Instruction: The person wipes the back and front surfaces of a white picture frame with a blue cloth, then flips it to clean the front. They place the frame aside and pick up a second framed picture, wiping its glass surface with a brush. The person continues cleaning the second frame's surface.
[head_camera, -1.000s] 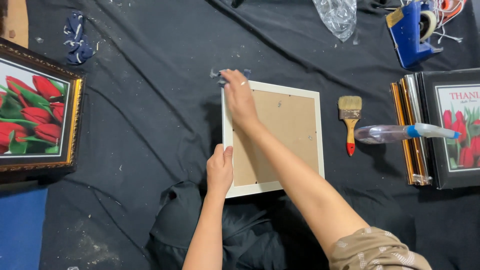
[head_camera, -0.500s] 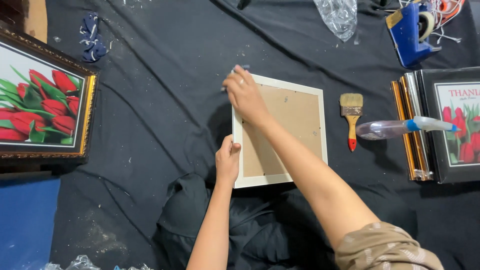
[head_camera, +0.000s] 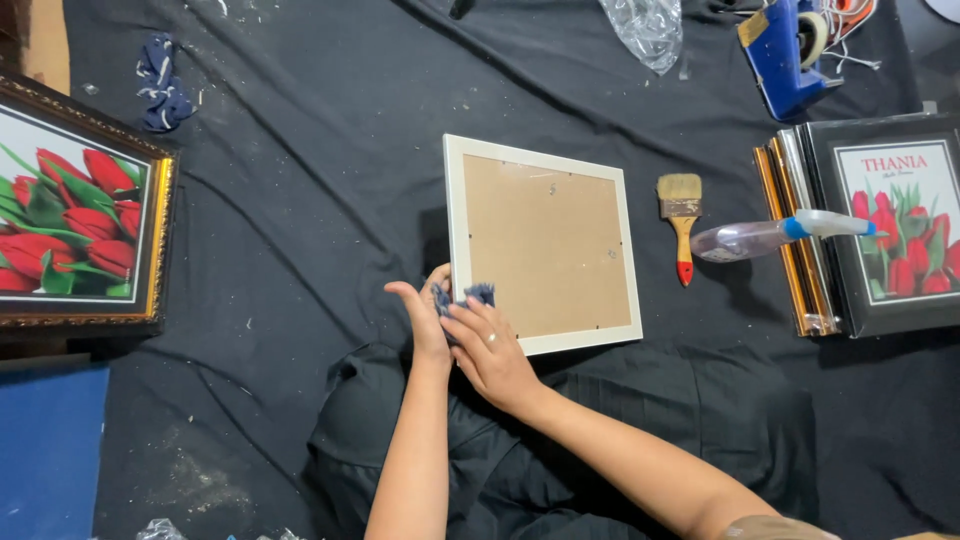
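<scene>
On black cloth (head_camera: 300, 200), spread over the floor: white picture frame (head_camera: 545, 245) lying face down, brown backing board up, long axis running away from the body and tilted slightly to the right. At frame's near left corner, both hands together: left hand (head_camera: 425, 315) outside the left rail, fingers loosely curled against the edge; right hand (head_camera: 490, 350) on the near rail, fingers closed over a small dark blue rag (head_camera: 470, 296) pressed onto the corner. Rest of frame up and to the right of both hands; right hand the nearer to the backing board. Left of frame, well apart: gold-framed tulip picture (head_camera: 75, 210). Right of frame: paintbrush (head_camera: 681, 220), then spray bottle (head_camera: 770, 235) lying across stacked frames (head_camera: 880, 290). Far right corner: blue tape dispenser (head_camera: 785, 50).
</scene>
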